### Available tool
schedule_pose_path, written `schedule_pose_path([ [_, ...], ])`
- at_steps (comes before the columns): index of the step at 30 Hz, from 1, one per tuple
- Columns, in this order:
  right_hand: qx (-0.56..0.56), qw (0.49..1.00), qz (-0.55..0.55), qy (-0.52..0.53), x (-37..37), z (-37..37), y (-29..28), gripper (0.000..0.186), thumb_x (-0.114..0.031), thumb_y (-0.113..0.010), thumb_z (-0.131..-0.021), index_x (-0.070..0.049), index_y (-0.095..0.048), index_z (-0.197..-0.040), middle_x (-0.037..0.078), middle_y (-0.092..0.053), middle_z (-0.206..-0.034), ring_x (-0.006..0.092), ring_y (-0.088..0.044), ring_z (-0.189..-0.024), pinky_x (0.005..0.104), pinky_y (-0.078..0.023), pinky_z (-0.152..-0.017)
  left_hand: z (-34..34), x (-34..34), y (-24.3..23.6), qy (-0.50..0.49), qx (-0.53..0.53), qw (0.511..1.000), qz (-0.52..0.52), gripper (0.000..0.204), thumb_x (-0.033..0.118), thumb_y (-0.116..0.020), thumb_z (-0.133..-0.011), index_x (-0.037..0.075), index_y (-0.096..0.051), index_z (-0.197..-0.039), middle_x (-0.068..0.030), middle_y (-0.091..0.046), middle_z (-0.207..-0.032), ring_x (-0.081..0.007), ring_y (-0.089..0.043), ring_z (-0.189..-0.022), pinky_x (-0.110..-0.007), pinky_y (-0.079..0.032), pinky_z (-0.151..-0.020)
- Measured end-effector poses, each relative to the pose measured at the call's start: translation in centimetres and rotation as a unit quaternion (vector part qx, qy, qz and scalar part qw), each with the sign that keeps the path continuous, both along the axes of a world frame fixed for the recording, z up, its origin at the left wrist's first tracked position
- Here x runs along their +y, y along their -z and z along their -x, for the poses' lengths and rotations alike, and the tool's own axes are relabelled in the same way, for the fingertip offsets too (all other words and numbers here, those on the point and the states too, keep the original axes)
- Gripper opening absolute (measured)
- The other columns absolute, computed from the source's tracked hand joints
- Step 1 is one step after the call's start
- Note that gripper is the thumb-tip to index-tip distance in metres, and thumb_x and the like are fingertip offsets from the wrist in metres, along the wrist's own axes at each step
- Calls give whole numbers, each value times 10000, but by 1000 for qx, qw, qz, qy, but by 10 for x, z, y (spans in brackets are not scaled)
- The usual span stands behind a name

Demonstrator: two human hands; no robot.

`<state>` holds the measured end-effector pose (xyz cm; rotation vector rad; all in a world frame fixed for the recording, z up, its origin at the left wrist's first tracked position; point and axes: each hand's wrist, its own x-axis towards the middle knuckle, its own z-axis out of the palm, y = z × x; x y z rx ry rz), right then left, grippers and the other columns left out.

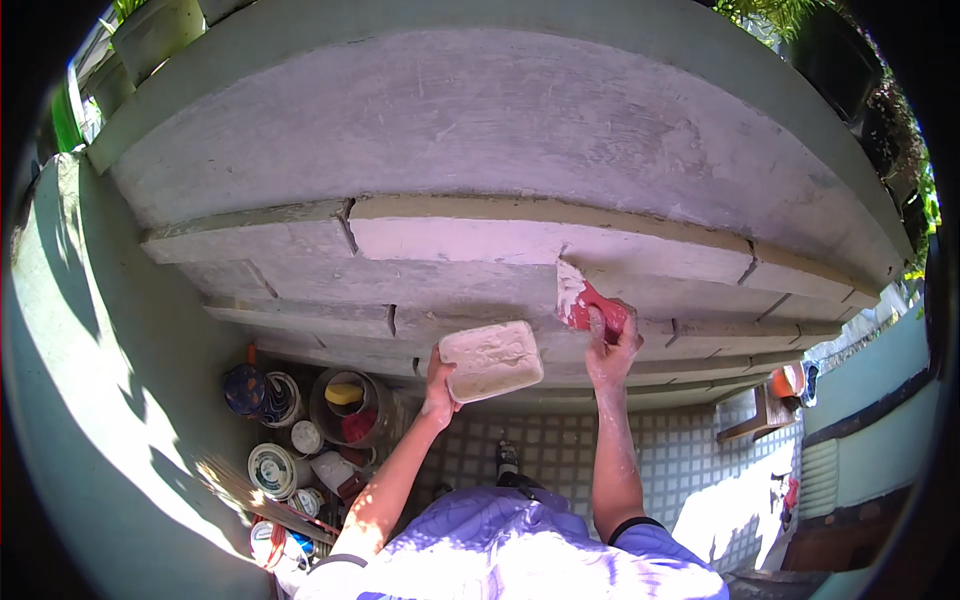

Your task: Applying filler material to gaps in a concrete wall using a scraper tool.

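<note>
My left hand [439, 387] grips the near left side of a rectangular tub [498, 393]. Pale, creamy putty [490, 358] with an uneven surface fills it. My right hand [613, 352] is closed round a red putty scraper [590, 306], its blade end smeared with white putty and pointing up to the left. The scraper's tip meets or nearly meets the lower edge of a projecting ledge [470, 238] on the plastered wall [430, 110]; actual contact cannot be made out. White residue marks my right hand and forearm.
Dark vertical gaps [391, 319] break the stepped ledges. Low at left, buckets [272, 470] and a basin with a yellow item [345, 393] crowd the side wall [110, 330]. A small wooden bench [757, 418] stands at right on the tiled floor [660, 440]. Planters [158, 38] line the top.
</note>
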<state>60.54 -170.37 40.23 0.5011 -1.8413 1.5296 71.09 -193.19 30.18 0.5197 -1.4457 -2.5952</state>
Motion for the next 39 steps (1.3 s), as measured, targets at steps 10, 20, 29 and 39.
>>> schedule_pose_path([
  [10, -18, 995, -86, -41, 4, 19, -14, 211, -5, -675, -869, 7, -584, -1060, 132, -708, -869, 170, -699, -759, 293, -550, -657, 35, 23, -17, 15, 42, 999, -15, 645, 371, -531, -752, 154, -379, -1339, -61, -566, -1071, -110, -570, -589, -216, -309, -284],
  [20, 18, 995, -81, -49, 23, 28, -37, 184, -26, -693, -869, 27, -612, -1025, 131, -703, -879, 161, -674, -789, 287, -542, -730, 52, 33, -23, -16, 52, 998, 19, 622, 370, -539, -739, 120, -395, -1290, -61, -548, -1058, -99, -558, -593, -217, -315, -284],
  [29, 311, 886, -343, 44, 20, -3, -88, 309, -44, -591, -830, -35, -675, -1127, 149, -699, -1102, 318, -689, -1004, 403, -565, -805, 52, 47, -10, -38, 50, 998, -4, 674, 354, -538, -730, 116, -373, -1338, -69, -550, -1077, -105, -566, -603, -220, -328, -285],
  [39, 110, 967, -229, -26, -5, 3, -70, 235, 77, -607, -808, -11, -664, -1018, 142, -708, -918, 317, -691, -795, 371, -531, -688, 52, 42, -16, -5, 60, 998, -21, 631, 332, -533, -744, 116, -384, -1317, -66, -547, -1058, -101, -569, -608, -219, -314, -274],
])
